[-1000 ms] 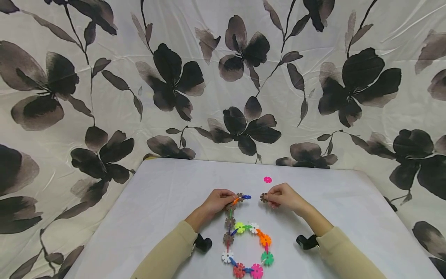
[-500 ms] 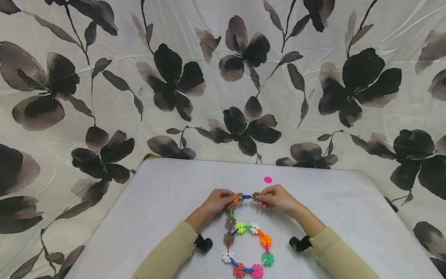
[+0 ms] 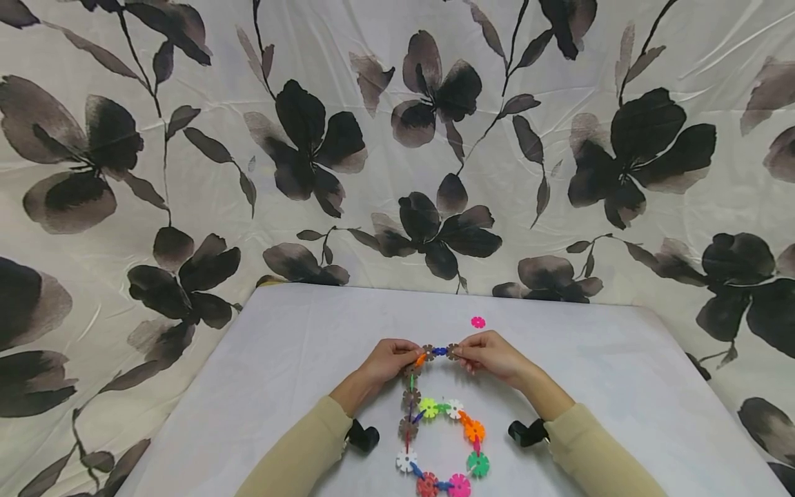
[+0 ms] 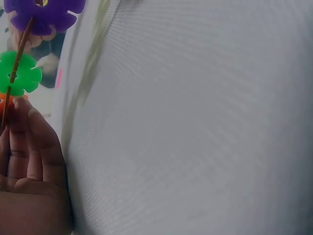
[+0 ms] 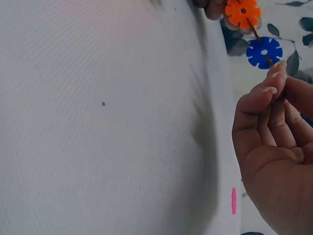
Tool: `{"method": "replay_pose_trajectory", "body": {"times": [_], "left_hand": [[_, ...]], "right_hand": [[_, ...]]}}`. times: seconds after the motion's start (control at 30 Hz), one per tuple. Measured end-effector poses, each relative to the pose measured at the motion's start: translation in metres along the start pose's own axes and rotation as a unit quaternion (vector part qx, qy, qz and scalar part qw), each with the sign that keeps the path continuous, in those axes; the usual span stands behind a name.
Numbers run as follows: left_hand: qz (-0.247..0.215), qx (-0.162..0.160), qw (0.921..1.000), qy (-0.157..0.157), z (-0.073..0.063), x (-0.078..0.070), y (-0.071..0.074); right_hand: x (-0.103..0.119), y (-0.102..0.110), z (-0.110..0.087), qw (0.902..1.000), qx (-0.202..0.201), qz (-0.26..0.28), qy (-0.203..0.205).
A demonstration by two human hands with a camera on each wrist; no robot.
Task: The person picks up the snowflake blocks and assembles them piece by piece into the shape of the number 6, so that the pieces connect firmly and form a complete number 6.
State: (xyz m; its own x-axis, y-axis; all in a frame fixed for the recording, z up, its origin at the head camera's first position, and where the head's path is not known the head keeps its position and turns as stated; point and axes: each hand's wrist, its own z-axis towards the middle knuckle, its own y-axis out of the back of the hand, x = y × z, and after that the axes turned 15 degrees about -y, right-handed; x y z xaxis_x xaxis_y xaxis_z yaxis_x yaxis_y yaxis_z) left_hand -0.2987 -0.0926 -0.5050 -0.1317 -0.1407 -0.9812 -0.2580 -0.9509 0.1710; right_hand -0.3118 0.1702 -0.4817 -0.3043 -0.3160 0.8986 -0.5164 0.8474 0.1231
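A chain of notched plastic discs lies on the white table, with a ring of coloured discs below a brown column [image 3: 411, 397]. At the chain's upper end, my left hand [image 3: 381, 360] pinches an orange disc [image 3: 421, 359] beside a brown one. My right hand [image 3: 495, 357] pinches another brown disc [image 3: 452, 351] against the edge-on blue disc [image 3: 439, 351]. In the right wrist view the blue disc [image 5: 264, 45] stands just beyond my fingertips; the brown disc is seen edge-on. A green disc [image 4: 24, 73] and a purple disc [image 4: 46, 19] rise above my left hand in its wrist view.
A loose pink disc [image 3: 477, 322] lies on the table [image 3: 310, 324] beyond my right hand. The ring's green disc [image 3: 478, 464] and white disc [image 3: 406, 460] lie between my forearms. A floral cloth [image 3: 428, 166] hangs behind the table.
My right hand has moved left with the brown disc, closing the gap to the blue disc, and the two now meet. My left hand has stayed nearly still.
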Motion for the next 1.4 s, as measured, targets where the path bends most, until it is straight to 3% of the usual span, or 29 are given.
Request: {"method": "replay_pose_trajectory", "body": {"times": [0.5,0.87,1.0,1.1,1.2,1.33,1.4], "left_hand": [[-0.013,-0.005,0.9999,-0.01,0.0,0.003,0.001],[-0.018,-0.004,0.9997,-0.013,0.0,0.004,0.0],[-0.003,0.009,0.9999,-0.011,-0.002,0.002,0.001],[0.007,0.024,0.9996,-0.016,-0.002,0.002,0.002],[0.003,0.032,0.9993,-0.018,-0.001,0.002,0.002],[-0.002,0.031,0.9994,-0.017,0.001,0.002,0.002],[0.0,0.031,0.9994,-0.017,0.002,0.002,0.001]], "right_hand": [[0.001,-0.003,0.005,0.9981,0.032,0.053,-0.008],[0.002,-0.004,0.003,0.9985,0.04,0.037,-0.002],[-0.002,-0.001,0.003,0.9991,0.039,0.011,-0.01],[-0.002,0.005,0.002,0.9984,0.008,-0.056,-0.007],[0.001,0.014,0.003,0.9878,-0.071,-0.139,0.004],[0.009,0.029,0.013,0.9499,-0.198,-0.24,0.03],[0.012,0.036,0.019,0.9319,-0.239,-0.272,0.03]]}}
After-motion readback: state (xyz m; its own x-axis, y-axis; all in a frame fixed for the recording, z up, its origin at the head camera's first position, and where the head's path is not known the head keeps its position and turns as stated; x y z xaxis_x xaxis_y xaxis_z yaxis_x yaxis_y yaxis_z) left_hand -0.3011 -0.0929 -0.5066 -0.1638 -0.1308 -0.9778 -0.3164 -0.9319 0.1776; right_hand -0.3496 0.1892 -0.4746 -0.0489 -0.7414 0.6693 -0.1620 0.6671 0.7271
